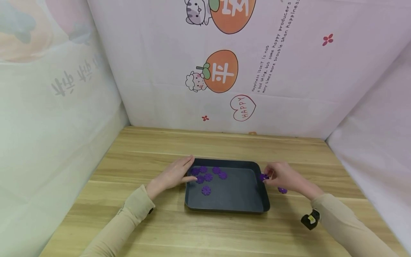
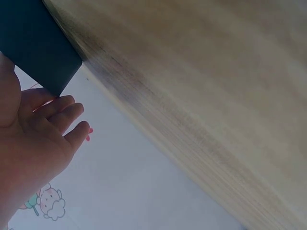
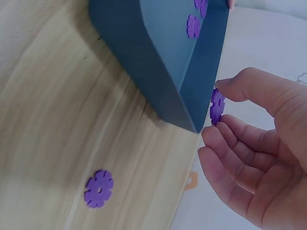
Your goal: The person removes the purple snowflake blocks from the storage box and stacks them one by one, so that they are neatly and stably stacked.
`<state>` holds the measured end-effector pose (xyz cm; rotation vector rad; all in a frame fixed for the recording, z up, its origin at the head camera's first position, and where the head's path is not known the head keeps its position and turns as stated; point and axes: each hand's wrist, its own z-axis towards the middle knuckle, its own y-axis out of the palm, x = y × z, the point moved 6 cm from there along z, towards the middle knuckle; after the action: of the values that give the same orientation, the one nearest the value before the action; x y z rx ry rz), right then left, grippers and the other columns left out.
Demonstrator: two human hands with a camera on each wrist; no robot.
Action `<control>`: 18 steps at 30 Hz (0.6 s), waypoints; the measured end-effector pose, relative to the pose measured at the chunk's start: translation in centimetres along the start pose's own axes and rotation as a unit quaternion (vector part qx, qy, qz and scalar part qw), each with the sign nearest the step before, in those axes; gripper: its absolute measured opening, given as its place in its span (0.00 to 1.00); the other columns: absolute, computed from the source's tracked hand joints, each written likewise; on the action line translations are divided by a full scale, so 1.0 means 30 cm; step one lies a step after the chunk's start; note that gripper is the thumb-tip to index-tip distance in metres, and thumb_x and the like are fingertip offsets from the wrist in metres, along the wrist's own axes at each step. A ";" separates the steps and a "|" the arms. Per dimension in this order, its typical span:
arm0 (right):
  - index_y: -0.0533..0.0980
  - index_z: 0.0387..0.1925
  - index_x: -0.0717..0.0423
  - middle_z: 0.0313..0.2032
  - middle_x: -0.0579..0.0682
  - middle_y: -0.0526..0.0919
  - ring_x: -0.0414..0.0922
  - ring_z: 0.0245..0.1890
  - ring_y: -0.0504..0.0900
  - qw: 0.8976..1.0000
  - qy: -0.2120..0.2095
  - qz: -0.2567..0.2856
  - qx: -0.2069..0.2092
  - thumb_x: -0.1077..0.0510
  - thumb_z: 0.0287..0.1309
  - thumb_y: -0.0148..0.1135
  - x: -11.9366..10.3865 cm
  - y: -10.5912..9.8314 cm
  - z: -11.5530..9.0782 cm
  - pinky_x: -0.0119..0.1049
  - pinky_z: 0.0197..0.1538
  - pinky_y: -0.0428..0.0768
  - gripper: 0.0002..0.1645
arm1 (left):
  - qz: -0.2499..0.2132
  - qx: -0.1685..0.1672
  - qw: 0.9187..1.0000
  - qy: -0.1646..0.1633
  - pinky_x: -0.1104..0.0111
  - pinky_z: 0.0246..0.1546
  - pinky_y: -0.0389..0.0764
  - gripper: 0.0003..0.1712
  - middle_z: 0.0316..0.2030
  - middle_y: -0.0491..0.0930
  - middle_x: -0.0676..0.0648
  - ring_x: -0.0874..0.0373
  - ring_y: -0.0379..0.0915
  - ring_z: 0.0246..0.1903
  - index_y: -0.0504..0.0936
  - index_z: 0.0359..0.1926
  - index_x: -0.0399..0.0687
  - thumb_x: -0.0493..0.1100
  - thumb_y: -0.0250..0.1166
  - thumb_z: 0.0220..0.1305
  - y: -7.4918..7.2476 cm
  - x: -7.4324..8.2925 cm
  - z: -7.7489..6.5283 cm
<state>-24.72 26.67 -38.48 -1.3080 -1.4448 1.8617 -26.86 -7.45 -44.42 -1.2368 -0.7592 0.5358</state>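
Note:
A dark grey rectangular tray [image 1: 237, 192] lies on the wooden table, with several purple notched discs, such as one disc [image 1: 206, 190], in its left part. My left hand [image 1: 174, 174] rests at the tray's left rim, fingers extended and thumb reaching over the edge; the left wrist view shows the fingers beside the tray's corner [image 2: 53, 57]. At the right rim, my right hand [image 1: 282, 175] pinches a purple notched disc [image 3: 217, 106] between thumb and fingertips. Another purple disc [image 3: 99, 189] lies on the table to the right of the tray, partly under the right hand in the head view.
The wooden table [image 1: 154, 142] meets a white printed cloth [image 1: 160, 71] at its back edge. More white cloth hangs at the left and right sides. A dark wrist device [image 1: 310, 219] sits on the right sleeve.

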 end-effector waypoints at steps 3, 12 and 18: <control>0.80 0.33 0.59 0.30 0.49 0.84 0.34 0.27 0.80 1.000 0.006 -0.002 0.001 0.62 0.50 0.72 0.010 -0.002 -0.013 0.26 0.30 0.81 0.10 | -0.002 -0.001 1.000 -0.001 0.48 0.73 0.65 0.48 0.72 0.61 0.32 0.40 0.60 0.72 0.59 0.73 0.31 0.61 0.61 0.67 -0.003 0.002 -0.001; 0.80 0.32 0.60 0.28 0.48 0.84 0.33 0.26 0.79 1.000 0.016 -0.011 0.016 0.62 0.49 0.71 0.044 -0.002 -0.051 0.26 0.29 0.80 0.09 | -0.001 -0.017 1.000 -0.013 0.48 0.74 0.63 0.48 0.73 0.59 0.33 0.40 0.58 0.73 0.58 0.74 0.32 0.62 0.60 0.68 0.003 -0.004 0.001; 0.80 0.32 0.60 0.28 0.49 0.84 0.33 0.26 0.80 0.999 0.029 -0.011 0.022 0.62 0.49 0.71 0.090 0.004 -0.074 0.25 0.29 0.80 0.08 | 0.003 -0.017 1.000 -0.013 0.48 0.74 0.63 0.49 0.74 0.59 0.33 0.40 0.58 0.73 0.58 0.74 0.33 0.63 0.59 0.68 0.006 -0.004 0.002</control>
<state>-24.00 29.86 -39.69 -1.3090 -1.3762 1.8165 -26.98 -7.46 -44.59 -1.2670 -0.7886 0.5468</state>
